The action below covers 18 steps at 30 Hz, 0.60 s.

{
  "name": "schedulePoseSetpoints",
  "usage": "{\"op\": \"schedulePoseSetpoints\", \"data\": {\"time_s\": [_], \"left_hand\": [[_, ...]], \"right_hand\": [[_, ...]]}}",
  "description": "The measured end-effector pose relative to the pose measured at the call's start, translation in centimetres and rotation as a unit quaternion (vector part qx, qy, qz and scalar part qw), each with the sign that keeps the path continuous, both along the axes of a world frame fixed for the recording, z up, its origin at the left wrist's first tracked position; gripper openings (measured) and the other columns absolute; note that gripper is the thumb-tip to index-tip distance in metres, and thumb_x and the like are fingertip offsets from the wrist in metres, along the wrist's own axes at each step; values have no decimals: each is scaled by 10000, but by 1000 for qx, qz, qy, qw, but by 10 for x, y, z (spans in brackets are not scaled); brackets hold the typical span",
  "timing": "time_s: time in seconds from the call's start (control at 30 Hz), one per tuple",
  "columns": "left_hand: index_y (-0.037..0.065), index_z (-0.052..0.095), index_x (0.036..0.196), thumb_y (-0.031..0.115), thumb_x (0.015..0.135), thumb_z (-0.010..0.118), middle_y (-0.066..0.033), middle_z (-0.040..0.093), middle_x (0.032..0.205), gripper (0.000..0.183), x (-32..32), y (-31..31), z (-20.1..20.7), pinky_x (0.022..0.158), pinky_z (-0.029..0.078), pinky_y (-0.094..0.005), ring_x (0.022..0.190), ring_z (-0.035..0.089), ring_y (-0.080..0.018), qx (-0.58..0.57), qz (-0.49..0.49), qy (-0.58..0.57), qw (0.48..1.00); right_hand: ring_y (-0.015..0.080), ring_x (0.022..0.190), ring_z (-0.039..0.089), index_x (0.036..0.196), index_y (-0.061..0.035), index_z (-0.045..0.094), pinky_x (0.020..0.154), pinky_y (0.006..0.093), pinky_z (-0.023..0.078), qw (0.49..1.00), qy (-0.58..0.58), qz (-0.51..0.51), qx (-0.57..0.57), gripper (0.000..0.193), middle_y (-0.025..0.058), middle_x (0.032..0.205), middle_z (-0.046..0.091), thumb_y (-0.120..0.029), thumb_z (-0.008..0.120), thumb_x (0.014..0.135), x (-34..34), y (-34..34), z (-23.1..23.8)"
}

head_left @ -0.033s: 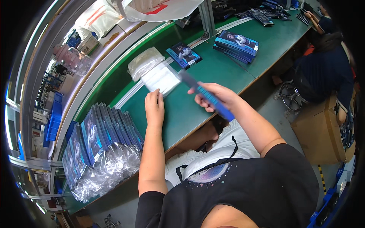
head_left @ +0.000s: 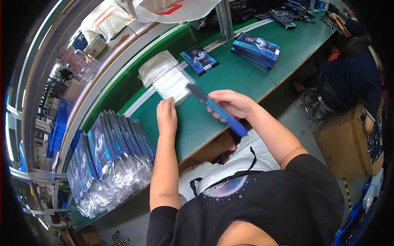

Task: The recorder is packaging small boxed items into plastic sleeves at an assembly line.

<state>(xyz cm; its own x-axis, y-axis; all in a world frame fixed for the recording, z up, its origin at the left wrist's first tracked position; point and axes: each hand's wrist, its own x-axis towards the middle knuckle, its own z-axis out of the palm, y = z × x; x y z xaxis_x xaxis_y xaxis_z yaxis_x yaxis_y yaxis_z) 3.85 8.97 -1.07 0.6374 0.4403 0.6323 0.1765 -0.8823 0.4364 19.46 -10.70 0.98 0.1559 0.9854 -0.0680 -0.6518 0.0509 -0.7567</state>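
At the far left of the frame we see a blue crate beside the conveyor rails, and just right of it, at lower left, a leaning row of blue boxes in clear plastic wrap standing on the green surface. Moving toward the centre, our left hand lies palm-down on the surface with its fingers close together, the fingertips touching the near edge of a stack of white plastic bags; it grips nothing that we can make out. Just above and left of that stack lies a bundle of clear bags. Right of centre, our right hand is closed around a flat blue box, held edge-on and tilted, one end above the white bags and the other pointing down toward our lap, clear of the surface. Above it, a single blue box lies flat near the upper centre, and further right a stack of blue boxes rests on the surface. At the upper right, another person in dark clothing sits at the same surface, well apart from our hands.
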Motion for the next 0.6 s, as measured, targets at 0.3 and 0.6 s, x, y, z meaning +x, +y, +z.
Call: {"op": "schedulePoseSetpoints", "data": {"time_s": [0.3, 0.6], "left_hand": [[-11, 668, 802, -25, 695, 624, -92, 623, 867, 117, -10, 24, -2, 738, 474, -312, 814, 598, -251, -128, -43, -54, 989], [-25, 691, 920, 60, 763, 635, -54, 646, 707, 187, -24, 21, 19, 599, 465, -233, 623, 571, -93, -360, 42, 65, 930]], "right_hand": [[175, 898, 646, 1277, 95, 424, 775, 294, 539, 995, 3, 89, -51, 561, 153, 1035, 628, -49, 669, 793, 4, 70, -5], [174, 1002, 604, 1334, 82, 376, 880, 289, 483, 988, -149, -1, -41, 597, 178, 1180, 580, -20, 605, 792, 7, 51, -18]]}}
